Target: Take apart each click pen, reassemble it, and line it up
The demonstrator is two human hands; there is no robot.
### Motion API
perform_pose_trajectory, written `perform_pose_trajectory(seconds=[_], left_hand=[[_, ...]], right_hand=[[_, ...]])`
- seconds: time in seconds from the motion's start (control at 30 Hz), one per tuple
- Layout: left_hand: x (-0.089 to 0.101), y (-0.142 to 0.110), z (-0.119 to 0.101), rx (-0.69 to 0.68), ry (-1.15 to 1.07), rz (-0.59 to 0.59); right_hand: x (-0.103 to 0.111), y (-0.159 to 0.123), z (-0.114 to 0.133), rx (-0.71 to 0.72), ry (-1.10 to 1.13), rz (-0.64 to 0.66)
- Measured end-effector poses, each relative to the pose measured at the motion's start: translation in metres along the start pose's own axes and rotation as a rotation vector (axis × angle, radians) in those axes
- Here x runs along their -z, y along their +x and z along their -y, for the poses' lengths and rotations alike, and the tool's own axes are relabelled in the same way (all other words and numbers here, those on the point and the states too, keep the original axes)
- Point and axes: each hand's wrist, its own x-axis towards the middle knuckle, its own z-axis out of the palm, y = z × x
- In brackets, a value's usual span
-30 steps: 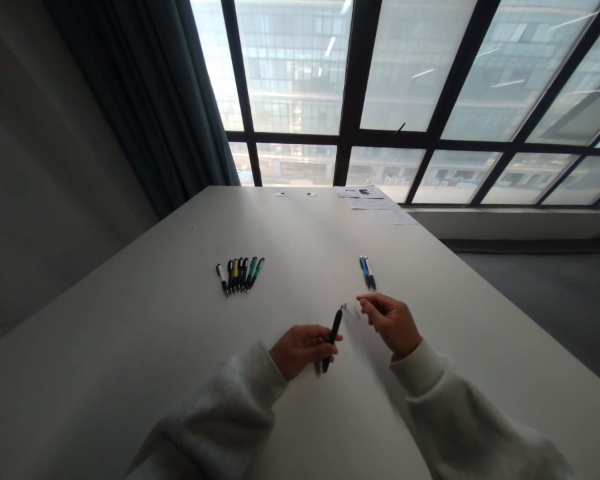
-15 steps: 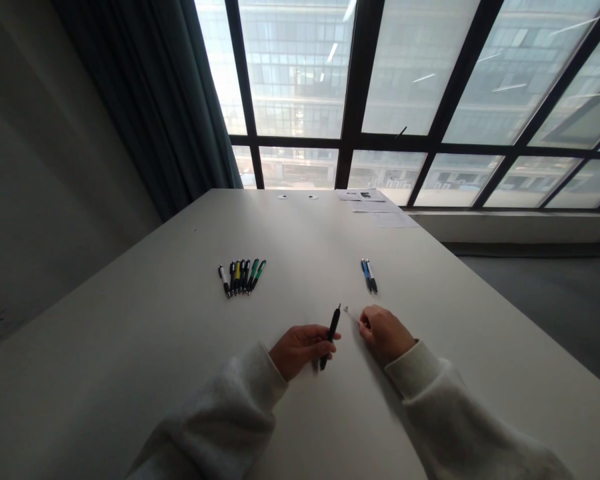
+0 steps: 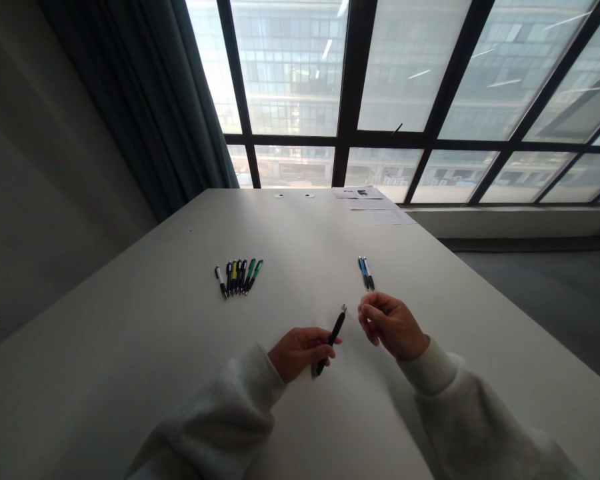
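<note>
Left hand (image 3: 300,351) grips a black pen (image 3: 333,338) beside the right hand (image 3: 393,325).
The left hand is closed around the low end of the black pen, so the top end sticks out free, just by the right hand. The right hand is pinched shut; I cannot tell if anything is in it. Nearer the far edge of the white table (image 3: 130,287), a row of colored pens (image 3: 237,277) and a pair of blue pens (image 3: 366,273) lie well apart.

No words can be read anywhere: the papers (image 3: 367,202) at the far end of the table (image 3: 130,333) carry print too small to make out, and the pens (image 3: 239,277) show no legible lettering.
</note>
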Motion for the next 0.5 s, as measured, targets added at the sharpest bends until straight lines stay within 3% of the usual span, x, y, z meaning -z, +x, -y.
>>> perform_pose_trajectory(seconds=[0.27,0.5], left_hand=[[0.001,0.000,0.004,-0.013,0.018,0.044],[-0.001,-0.002,0.001,0.003,0.050,0.080]], right_hand=[[-0.009,-0.004,0.003,-0.085,0.131,0.031],[-0.012,-0.006,0.001,-0.039,0.186,0.058]])
